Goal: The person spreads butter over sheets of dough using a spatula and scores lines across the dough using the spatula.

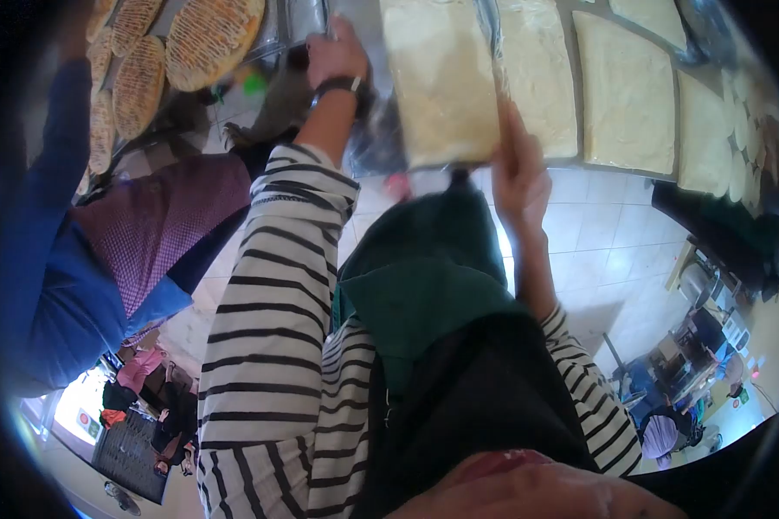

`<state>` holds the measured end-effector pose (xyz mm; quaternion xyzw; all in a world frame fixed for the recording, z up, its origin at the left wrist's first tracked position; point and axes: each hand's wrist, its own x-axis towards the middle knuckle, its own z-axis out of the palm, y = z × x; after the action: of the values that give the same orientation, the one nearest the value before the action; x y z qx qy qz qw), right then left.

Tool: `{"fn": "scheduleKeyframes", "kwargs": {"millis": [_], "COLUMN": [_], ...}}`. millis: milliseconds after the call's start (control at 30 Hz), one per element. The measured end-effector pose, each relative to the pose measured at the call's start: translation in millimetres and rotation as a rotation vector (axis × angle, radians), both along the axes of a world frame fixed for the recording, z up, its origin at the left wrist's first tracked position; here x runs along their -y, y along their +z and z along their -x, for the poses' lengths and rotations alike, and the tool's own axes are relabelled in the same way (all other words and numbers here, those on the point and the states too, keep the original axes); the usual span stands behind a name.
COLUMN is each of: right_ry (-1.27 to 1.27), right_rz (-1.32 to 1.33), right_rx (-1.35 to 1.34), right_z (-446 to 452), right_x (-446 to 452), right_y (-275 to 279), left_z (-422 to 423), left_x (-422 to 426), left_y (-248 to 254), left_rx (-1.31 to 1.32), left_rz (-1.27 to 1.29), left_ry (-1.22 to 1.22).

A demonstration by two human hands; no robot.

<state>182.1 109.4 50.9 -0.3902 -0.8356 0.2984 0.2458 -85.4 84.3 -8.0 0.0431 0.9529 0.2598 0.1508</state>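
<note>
Grey worktop (374, 39), pale dough sheets (441, 86) laid flat side by side, narrow gaps between some, near ends close to the front edge. Clear film (489, 26) bunched along the seam between the two leftmost sheets. Small pale pieces (741, 164) clustered at right, just beside the last sheet.

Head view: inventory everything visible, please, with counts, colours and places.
Pale sheets: at least five, cream, top centre to right.
Small pale pieces: several, cream, far right.
Topped ovals: at least five, golden-brown, upper left.
Thin tool: one, exact type unclear, between two sheets.
Co-worker: one, blue clothing, left.
Background people: several, mixed colours, lower corners.
Tiled floor: one, pale, below the sheets.
Watch: one, dark, left wrist.
Striped sleeves: two, black-and-white, either side.
Left hand: one, bare, top centre-left.
Right hand: one, bare, apparently gripping the tool.
</note>
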Motion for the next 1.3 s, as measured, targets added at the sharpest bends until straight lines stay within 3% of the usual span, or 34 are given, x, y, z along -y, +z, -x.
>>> {"fn": "scheduleKeyframes", "kwargs": {"millis": [100,133,233,400,900,1300], "right_ry": [-0.025,-0.023,-0.014,-0.016,0.003,0.006], "right_rz": [0.011,0.009,-0.03,0.028,-0.13,-0.069], "right_rx": [0.039,0.043,0.064,0.238,0.107,0.105], "right_z": [4.1,5.8,9.4,12.5,1.8,-22.0], "right_x": [1.4,1.4,-1.6,1.1,7.6,28.5], "right_y": [3.2,3.8,4.0,16.6,4.1,7.8], "left_z": [-2.8,1.5,15.6,6.1,11.8,15.6], "left_x": [5.2,2.2,5.1,1.9,2.0,2.3], "left_y": [3.9,-0.5,-29.0,-5.4,-5.8,-11.8], "left_rx": [-0.062,0.028,-0.048,0.059,0.063,0.032], "left_rz": [-0.063,-0.073,-0.05,-0.031,-0.038,0.0], "left_ry": [-0.108,0.016,-0.007,0.007,0.015,-0.01]}}
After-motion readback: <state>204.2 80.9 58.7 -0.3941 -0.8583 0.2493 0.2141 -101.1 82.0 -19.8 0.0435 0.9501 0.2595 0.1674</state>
